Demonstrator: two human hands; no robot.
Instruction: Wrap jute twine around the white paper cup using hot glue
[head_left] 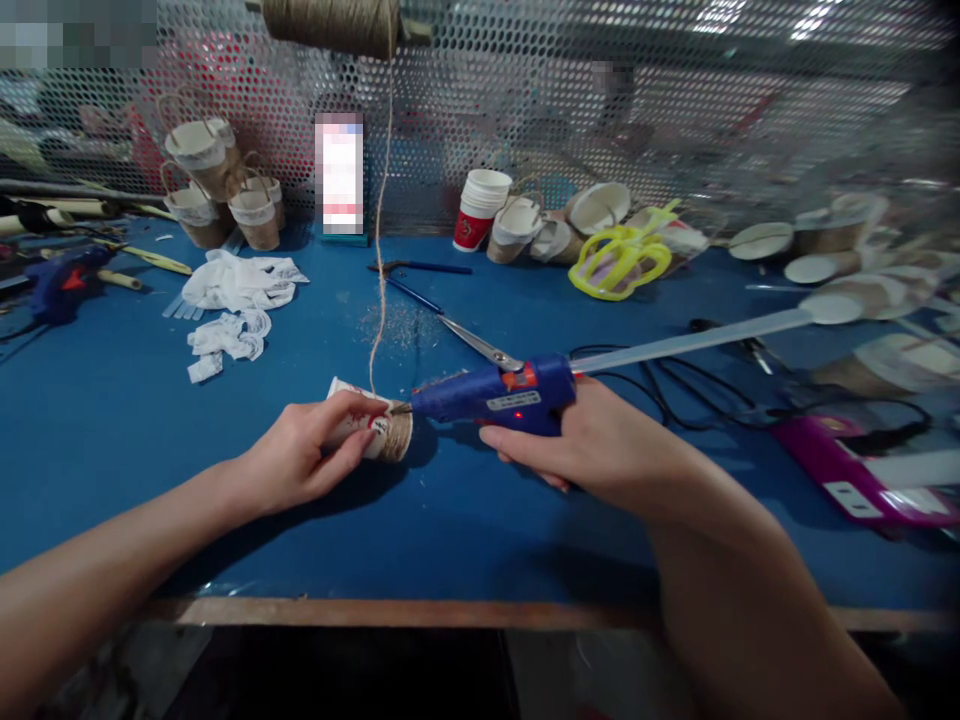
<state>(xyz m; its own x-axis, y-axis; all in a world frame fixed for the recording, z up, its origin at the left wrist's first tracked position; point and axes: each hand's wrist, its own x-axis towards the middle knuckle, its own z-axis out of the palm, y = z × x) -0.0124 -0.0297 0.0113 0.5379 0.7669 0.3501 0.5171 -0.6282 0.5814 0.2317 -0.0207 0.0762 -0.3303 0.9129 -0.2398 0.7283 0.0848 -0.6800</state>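
Note:
On its side over the blue table lies a paper cup (397,440), partly wrapped in brown twine near one end. My left hand (319,445) is closed around it, fingers on top and thumb in front. A blue hot glue gun (491,393) is gripped in my right hand (592,440), its nozzle at the cup's twine-covered part. A long translucent glue stick (697,340) sticks out of the gun's back, and a small red light glows on its side. Twine (382,230) runs from the cup up to a large spool (334,25) above.
Scissors (480,345) with blue handles lie just behind the glue gun. Twine-wrapped cups (202,215) and stacked red-and-white cups (480,208) stand along the perforated metal screen. White lace scraps (236,285), a yellow-trimmed item (619,265), black cables (667,390) and a purple device (847,470) lie around.

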